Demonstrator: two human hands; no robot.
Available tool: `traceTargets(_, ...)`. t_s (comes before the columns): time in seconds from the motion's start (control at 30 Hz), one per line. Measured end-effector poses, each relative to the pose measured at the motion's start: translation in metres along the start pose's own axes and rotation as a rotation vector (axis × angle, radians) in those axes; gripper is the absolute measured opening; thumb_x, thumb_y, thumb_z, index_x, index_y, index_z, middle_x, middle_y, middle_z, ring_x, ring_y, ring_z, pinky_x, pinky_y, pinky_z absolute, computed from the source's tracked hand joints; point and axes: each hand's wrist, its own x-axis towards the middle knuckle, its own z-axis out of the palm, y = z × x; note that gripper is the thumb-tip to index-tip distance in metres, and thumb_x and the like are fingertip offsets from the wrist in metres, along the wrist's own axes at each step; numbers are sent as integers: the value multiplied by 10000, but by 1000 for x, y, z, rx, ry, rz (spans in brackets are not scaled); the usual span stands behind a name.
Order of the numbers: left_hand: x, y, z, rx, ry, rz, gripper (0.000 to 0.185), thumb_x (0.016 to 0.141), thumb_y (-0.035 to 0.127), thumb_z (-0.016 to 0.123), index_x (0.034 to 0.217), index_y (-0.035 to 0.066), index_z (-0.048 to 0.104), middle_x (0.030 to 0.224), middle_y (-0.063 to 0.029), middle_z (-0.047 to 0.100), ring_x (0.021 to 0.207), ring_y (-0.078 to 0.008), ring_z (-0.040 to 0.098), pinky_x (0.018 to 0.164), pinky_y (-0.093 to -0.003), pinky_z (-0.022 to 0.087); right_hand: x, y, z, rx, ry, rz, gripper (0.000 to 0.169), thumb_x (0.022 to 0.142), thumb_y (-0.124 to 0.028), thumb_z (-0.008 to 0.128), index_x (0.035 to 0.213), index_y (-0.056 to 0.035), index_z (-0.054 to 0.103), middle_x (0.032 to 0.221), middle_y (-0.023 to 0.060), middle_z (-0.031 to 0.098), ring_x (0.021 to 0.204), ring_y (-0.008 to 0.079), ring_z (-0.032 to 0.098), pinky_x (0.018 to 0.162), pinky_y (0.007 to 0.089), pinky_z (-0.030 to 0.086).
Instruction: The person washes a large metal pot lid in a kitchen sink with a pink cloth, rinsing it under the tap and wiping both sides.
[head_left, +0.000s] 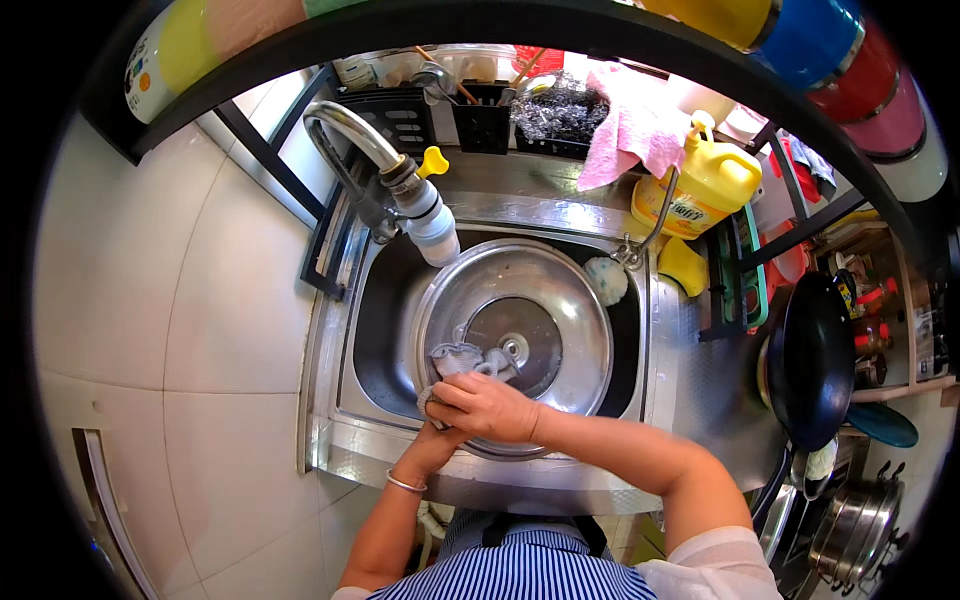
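Observation:
A grey cloth (457, 358) hangs bunched from my hands over the left part of a large round stainless-steel lid or basin (577, 337), which rests in the steel sink (386, 322). My right hand (484, 406) is closed on the cloth, its fingers pointing left. Just below it, my left hand (433, 450), with a bracelet at the wrist, touches the cloth's lower end; my right hand partly hides its fingers. Above the sink stands a curved metal faucet (360, 127) with a white and blue filter head (433, 232). A white scrubber (606, 280) sits by the sink's right rim.
Behind the sink stand a black utensil holder (481, 127), steel-wool scrubbers (559, 112), a pink cloth (630, 127) and a yellow detergent jug (694, 187). A yellow sponge (681, 268) lies right of the sink. A black wok (814, 360) stands farther right. A black rack bar (480, 26) arches overhead.

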Motion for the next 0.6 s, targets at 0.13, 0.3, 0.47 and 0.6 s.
traceTargets(0.13,-4,-2,-4,30,-6,-144,369,752,35,565,1111,-11,492,1086,-70,522,974,-146,492,832,-274,408,16,46,-18,-181,46,-37,303,671,-117,559,975,-111,551,918,79,473,840,227,492,729,354,388)
traceTargets(0.3,-14,16,18,199,-84,179,337,758,-7,532,1093,-34,518,1065,-85,560,949,-145,524,836,-269,413,12,116,-34,-620,408,493,261,691,-92,543,948,-135,555,969,84,496,903,265,480,769,391,369)
traceTargets(0.47,-18,8,12,-228,36,63,425,752,-35,508,1174,-29,460,1152,-81,521,1035,-185,502,906,-297,387,-39,127,-34,-678,485,854,206,699,-90,566,904,-86,588,1009,120,510,913,298,473,778,411,367)
traceTargets(0.6,-17,12,17,-274,16,103,464,745,-50,506,1201,-27,426,1161,-87,511,1057,-188,486,917,-302,380,-52,123,-25,-697,520,1028,205,706,-127,587,893,-45,585,970,139,528,878,313,478,755,423,373)
